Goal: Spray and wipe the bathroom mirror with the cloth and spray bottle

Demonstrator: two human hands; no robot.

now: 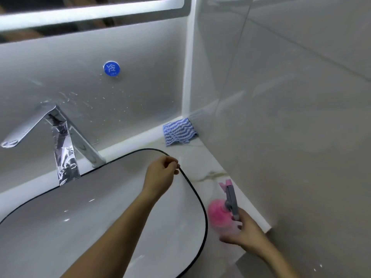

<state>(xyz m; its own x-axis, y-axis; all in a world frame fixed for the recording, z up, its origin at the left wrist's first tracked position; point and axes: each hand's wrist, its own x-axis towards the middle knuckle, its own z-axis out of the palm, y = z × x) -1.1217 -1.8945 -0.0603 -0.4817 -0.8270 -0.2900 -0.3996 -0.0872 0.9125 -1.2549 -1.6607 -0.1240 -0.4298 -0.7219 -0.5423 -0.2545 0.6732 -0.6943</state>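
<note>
The pink spray bottle (217, 212) with a grey and pink trigger head stands on the marble counter at the lower right, blurred. My right hand (248, 232) is wrapped around its neck and body. A blue-and-white wavy-striped cloth (178, 132) lies crumpled in the far counter corner against the wall. My left hand (162, 171) hovers over the sink's right rim with its fingers curled and nothing in it, well short of the cloth. The lit lower edge of the mirror (90, 13) shows at the top left.
A white sink (200, 199) with a thin black rim fills the lower left. A chrome faucet (60, 137) stands behind it. A blue round "cold" sticker (111, 68) is on the splashed back wall. A tiled side wall (291, 117) closes the right.
</note>
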